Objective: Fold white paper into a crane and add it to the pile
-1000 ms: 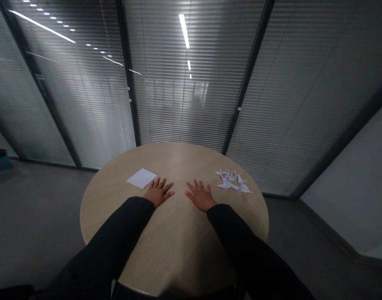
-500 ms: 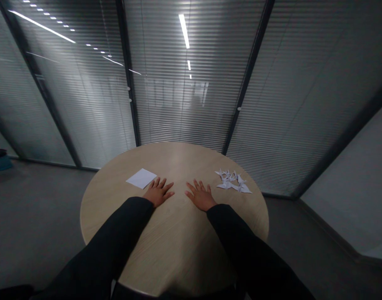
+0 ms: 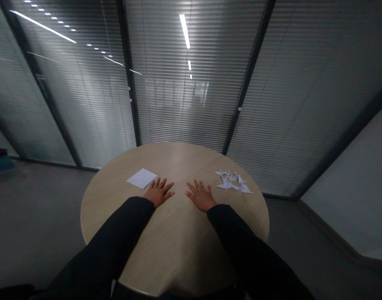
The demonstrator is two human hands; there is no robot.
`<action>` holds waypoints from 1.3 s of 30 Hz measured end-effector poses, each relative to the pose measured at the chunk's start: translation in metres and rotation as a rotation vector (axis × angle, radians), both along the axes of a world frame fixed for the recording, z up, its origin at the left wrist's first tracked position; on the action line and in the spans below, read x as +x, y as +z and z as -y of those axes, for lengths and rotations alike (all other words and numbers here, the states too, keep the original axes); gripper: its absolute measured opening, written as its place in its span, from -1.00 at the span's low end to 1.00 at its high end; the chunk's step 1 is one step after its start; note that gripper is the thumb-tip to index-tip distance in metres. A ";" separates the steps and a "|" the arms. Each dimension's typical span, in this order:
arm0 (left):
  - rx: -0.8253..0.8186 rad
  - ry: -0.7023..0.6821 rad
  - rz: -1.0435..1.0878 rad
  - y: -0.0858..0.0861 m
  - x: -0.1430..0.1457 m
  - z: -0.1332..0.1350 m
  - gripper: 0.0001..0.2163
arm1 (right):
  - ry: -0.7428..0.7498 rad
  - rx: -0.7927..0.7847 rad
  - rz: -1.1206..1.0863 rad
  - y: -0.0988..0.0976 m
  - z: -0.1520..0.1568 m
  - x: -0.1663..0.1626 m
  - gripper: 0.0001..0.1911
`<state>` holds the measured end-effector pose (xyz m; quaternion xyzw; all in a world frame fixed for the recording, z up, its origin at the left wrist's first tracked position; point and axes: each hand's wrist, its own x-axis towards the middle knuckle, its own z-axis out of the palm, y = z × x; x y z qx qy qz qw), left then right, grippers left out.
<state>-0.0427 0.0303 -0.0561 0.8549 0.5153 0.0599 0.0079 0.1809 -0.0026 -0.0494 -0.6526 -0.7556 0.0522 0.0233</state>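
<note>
Round wooden table carrying paper pieces
I'm logging a square white paper sheet lying flat on the left of the tabletop, and I'm marking a loose cluster of white origami cranes resting near the right edge, well apart from the sheet.

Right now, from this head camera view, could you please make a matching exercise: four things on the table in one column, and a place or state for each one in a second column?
1. left hand
2. right hand
3. square white paper sheet
4. folded paper cranes

A. in a loose group on the right side of the round wooden table
B. flat and unfolded on the table's left side
C. palm down, nearest the cranes
D. palm down, nearest the sheet

Pairs: 1-D, 2-C, 3-B, 4-A
</note>
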 end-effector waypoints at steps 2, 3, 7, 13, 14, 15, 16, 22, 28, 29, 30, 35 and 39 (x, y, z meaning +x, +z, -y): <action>-0.008 -0.001 -0.003 0.001 0.000 0.001 -0.43 | 0.001 0.004 -0.010 0.000 0.000 0.000 -0.38; -0.012 0.000 -0.005 0.002 0.000 0.001 -0.43 | 0.002 0.008 -0.015 0.000 0.000 0.000 -0.38; -0.013 -0.003 -0.010 0.002 0.000 0.001 -0.42 | 0.006 0.025 -0.012 -0.001 0.000 0.000 -0.39; 0.006 -0.005 0.004 -0.001 0.000 -0.001 -0.44 | 0.000 0.007 -0.009 0.000 0.000 -0.001 -0.39; 0.005 -0.004 0.001 0.000 0.000 0.000 -0.44 | 0.001 0.010 -0.010 0.000 0.000 -0.001 -0.39; 0.005 -0.001 -0.003 0.000 0.000 0.000 -0.44 | 0.002 0.015 -0.012 -0.001 0.000 -0.001 -0.39; 0.005 0.001 -0.007 0.000 0.000 0.000 -0.44 | 0.004 0.020 -0.014 -0.001 0.000 0.000 -0.40; 0.010 -0.002 -0.012 0.000 0.000 0.000 -0.45 | 0.007 0.037 -0.033 -0.003 -0.001 0.000 -0.40; 0.002 -0.011 0.004 -0.002 -0.001 -0.002 -0.45 | 0.006 0.048 -0.033 -0.004 -0.002 0.000 -0.41; -0.003 -0.008 0.002 -0.001 -0.001 -0.002 -0.44 | 0.008 0.050 -0.034 -0.004 -0.002 0.000 -0.41; -0.008 -0.007 0.001 -0.001 -0.001 -0.002 -0.44 | 0.009 0.053 -0.036 -0.004 -0.002 0.000 -0.41; -0.011 -0.015 0.032 -0.002 -0.001 -0.002 -0.44 | 0.012 0.076 -0.055 -0.006 -0.002 0.001 -0.42; 0.045 -0.038 0.073 -0.003 -0.002 -0.005 -0.48 | 0.032 0.222 -0.142 -0.005 -0.005 0.002 -0.43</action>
